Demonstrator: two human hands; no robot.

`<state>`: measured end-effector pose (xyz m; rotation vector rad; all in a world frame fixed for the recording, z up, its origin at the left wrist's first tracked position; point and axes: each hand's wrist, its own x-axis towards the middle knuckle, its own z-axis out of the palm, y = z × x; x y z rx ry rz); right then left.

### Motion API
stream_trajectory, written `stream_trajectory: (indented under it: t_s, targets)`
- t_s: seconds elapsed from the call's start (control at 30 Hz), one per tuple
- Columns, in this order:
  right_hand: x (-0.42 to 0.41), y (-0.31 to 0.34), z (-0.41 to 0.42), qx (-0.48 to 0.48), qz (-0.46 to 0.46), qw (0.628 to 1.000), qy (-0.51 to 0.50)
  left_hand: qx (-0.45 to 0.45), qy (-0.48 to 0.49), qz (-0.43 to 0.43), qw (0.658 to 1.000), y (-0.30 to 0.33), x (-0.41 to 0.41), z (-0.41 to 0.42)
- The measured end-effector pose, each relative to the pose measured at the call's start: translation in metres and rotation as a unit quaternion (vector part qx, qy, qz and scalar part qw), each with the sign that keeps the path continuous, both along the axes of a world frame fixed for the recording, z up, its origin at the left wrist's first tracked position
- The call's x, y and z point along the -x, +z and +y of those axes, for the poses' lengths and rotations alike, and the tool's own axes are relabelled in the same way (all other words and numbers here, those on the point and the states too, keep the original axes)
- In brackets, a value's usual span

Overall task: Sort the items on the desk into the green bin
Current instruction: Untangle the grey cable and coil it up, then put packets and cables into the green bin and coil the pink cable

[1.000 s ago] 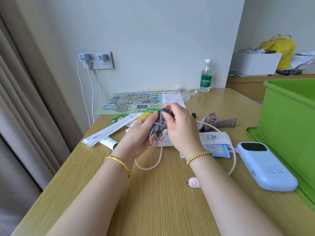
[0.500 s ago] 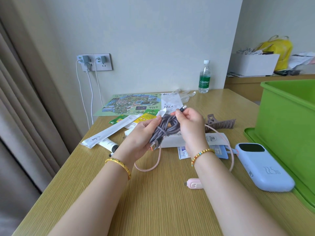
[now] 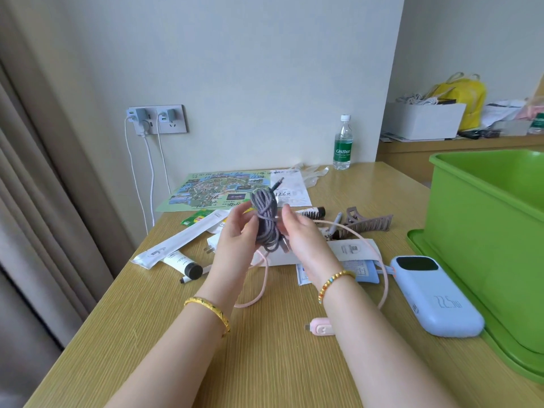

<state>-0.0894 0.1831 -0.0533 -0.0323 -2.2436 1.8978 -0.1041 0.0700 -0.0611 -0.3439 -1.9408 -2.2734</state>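
A grey braided cable [image 3: 265, 217], coiled into a tight bundle, stands upright above the desk with one plug tip pointing up. My left hand [image 3: 235, 235] grips the bundle from the left. My right hand [image 3: 301, 235] holds its right side at the wrapped middle, fingers curled, thumb hidden. The green bin [image 3: 482, 228] stands at the right on its green lid [image 3: 435, 278], well apart from both hands. Items lie spread on the wooden desk [image 3: 265, 363] beneath the hands.
On the desk lie a blue power bank [image 3: 435, 298], a pink cable [image 3: 384, 269] with its plug [image 3: 322, 328], a brown hair claw [image 3: 369, 222], a hairbrush [image 3: 312, 214], a white tube [image 3: 182, 262], a long white packet [image 3: 179, 241], a map [image 3: 217, 192] and a water bottle [image 3: 343, 145].
Both hands have lifted the grey cable bundle and turned it from lying across to upright. The right hand moved from the plug end down to the bundle's middle.
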Motion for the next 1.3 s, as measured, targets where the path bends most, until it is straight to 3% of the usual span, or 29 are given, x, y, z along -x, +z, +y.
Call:
stream_trajectory:
  t_s: [0.13,0.37,0.53,0.67,0.77,0.83,0.97,1.17,1.3]
  targets:
    - [-0.008,-0.002,-0.012,-0.071,0.044,0.995,0.055,0.046,-0.047,0.021,0.998,0.001,-0.016,0.001]
    - [-0.033,0.020,0.007,-0.018,0.086,0.996,0.031,0.068,-0.050,0.069,0.994,0.034,-0.042,0.002]
    - [-0.059,0.074,0.039,-0.048,0.127,0.989,-0.062,0.031,-0.070,0.099,0.992,0.076,-0.063,0.037]
    - [-0.085,0.129,0.089,-0.177,0.150,0.961,-0.148,0.058,-0.083,0.091,0.991,0.093,-0.074,0.073]
    - [-0.106,0.156,0.139,-0.351,0.094,0.900,-0.241,0.150,-0.091,0.057,0.983,0.087,-0.078,0.100]
    - [-0.119,0.163,0.171,-0.459,-0.005,0.845,-0.273,0.206,-0.110,0.035,0.972,0.078,-0.081,0.114]
    - [-0.141,0.155,0.207,-0.546,-0.193,0.772,-0.263,0.298,-0.109,0.045,0.947,0.058,-0.082,0.127]
    - [-0.143,0.146,0.212,-0.533,-0.214,0.770,-0.277,0.331,-0.073,0.028,0.941,0.047,-0.068,0.106]
    - [-0.135,0.150,0.192,-0.550,-0.150,0.767,-0.293,0.371,-0.049,0.023,0.927,0.036,-0.056,0.077]
